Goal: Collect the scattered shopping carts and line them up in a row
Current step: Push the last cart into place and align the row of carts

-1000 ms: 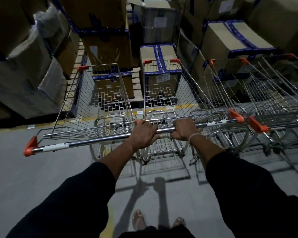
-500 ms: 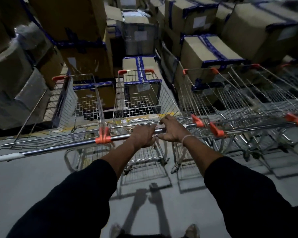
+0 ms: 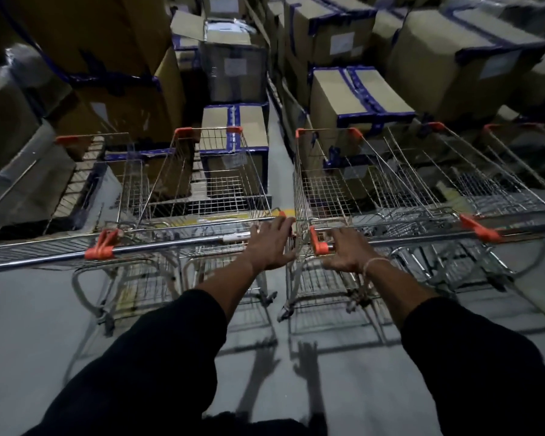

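Floor (image 3: 29,325) of grey, smooth concrete, dimly lit, crossed by thin shadows of cart frames and two arm shadows. A yellow line (image 3: 283,212) runs along the floor under the cart baskets. Behind the carts, stacked cardboard boxes (image 3: 356,96) bound with blue tape fill the background; several carry white labels, and some at far left are wrapped in plastic film.

Carts stand side by side, baskets pointing toward the boxes. The middle cart (image 3: 208,184) is the landmark: wire basket, orange corner caps, chrome handle (image 3: 177,243) with orange ends. Left of it stands another cart (image 3: 85,171), the handle ends of the two touching. Right of it, across a narrow gap, stands the right cart (image 3: 337,184), with further carts (image 3: 485,177) beyond.

The left hand (image 3: 272,243) rests on the right end of the middle cart's handle, fingers straight and spread, gripping nothing. The right hand (image 3: 348,251) lies on the left end of the right cart's handle, beside its orange cap (image 3: 320,245), fingers loosely extended; a thin band circles the wrist. Both sleeves are black.
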The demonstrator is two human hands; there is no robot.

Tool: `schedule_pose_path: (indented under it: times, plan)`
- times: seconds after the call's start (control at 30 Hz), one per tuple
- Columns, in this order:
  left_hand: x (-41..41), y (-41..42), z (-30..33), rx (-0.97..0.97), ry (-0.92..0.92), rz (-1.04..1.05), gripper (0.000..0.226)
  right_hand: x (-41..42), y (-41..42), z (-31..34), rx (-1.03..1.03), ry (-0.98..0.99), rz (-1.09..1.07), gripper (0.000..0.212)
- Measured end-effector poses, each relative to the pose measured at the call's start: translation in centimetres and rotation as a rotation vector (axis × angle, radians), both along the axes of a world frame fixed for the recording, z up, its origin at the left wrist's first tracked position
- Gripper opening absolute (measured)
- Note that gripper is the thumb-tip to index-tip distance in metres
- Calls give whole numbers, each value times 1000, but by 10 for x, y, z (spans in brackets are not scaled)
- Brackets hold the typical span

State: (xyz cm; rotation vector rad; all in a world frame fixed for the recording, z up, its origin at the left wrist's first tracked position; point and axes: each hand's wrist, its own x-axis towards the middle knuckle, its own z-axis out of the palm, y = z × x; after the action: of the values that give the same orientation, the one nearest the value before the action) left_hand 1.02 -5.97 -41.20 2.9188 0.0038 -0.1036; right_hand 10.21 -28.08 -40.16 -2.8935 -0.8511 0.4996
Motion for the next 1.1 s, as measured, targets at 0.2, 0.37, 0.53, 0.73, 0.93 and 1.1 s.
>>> schedule_pose_path:
  times: [0.2, 0.37, 0.53, 0.73, 0.93, 1.1]
  plan:
    - [17, -10, -2, 86, 96, -20, 109, 9, 5, 1, -164, -88, 47, 49]
    - [34, -9, -10, 152, 9, -104, 139, 18, 14, 2, -224, -157, 120, 40]
    - [66, -23, -17, 147, -98, -391, 114, 32, 23, -3, -163, -166, 234, 34]
    - [95, -17, -10, 70, 12, -324, 87, 55, 51, -10, -102, -197, 241, 28]
    - [109, -11, -15, -22, -65, -349, 61, 71, 54, -12, -109, -178, 295, 23]
    - [106, -8, -27, -69, -109, -277, 59, 74, 50, -3, -102, -135, 373, 24]
